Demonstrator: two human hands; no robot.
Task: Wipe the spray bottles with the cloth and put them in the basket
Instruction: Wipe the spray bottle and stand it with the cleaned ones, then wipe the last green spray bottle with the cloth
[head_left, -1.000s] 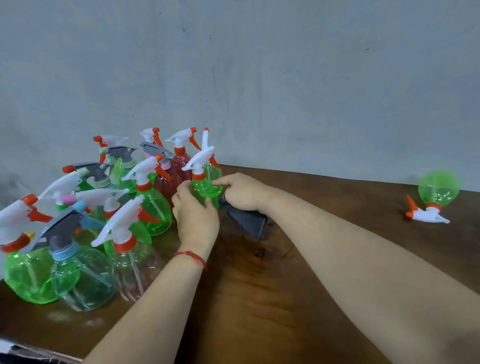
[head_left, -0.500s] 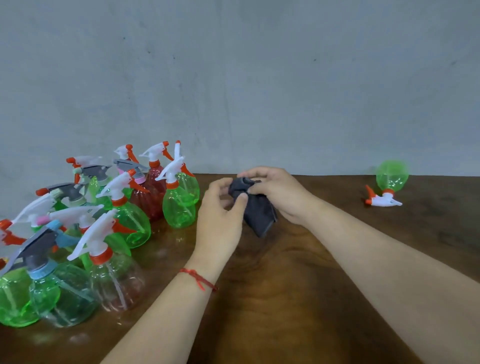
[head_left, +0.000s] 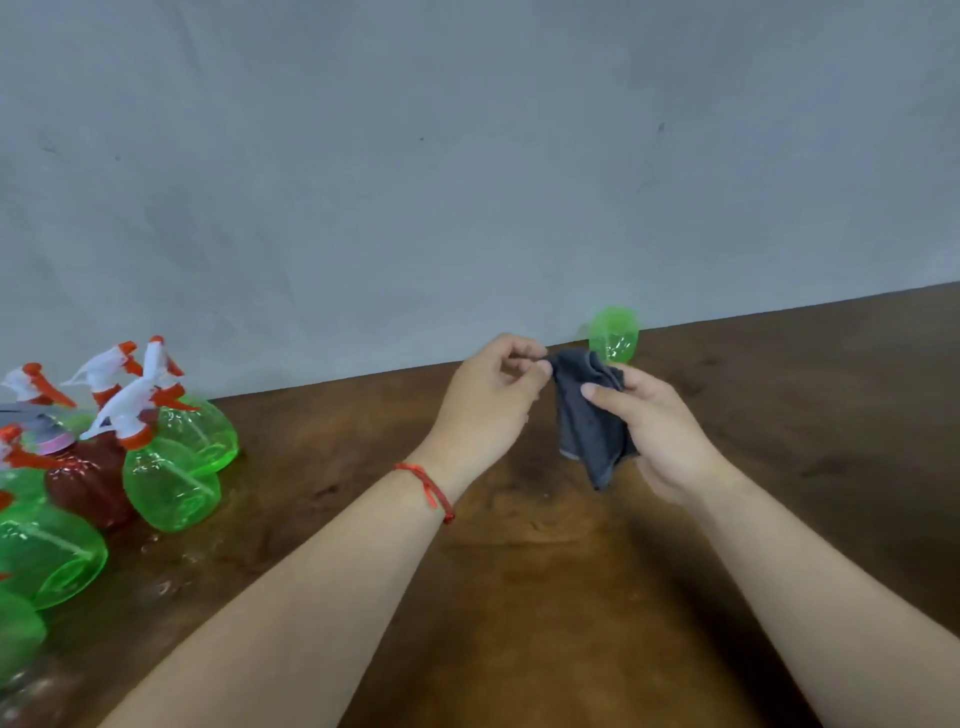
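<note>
Moved right, away from spray bottles (head_left: 166, 483) at lower left on table (head_left: 519, 597). Centre frame now: pinching grey cloth (head_left: 587, 426) top corner with left hand (head_left: 488, 395), gripping its body with right hand (head_left: 660, 431). Limp, light. Bottles probably light, slick; take by neck.

A dark grey cloth (head_left: 587, 415) hangs crumpled between the hands: the left hand (head_left: 488, 400) pinches its top corner and the right hand (head_left: 660, 431) grips its side. At the far left, bottles (head_left: 169, 483) stand upright and packed together, most clear green and one red (head_left: 88, 483), with white heads and orange triggers. A lone green bottle (head_left: 613, 335) sits just behind the cloth, with only its body showing.
</note>
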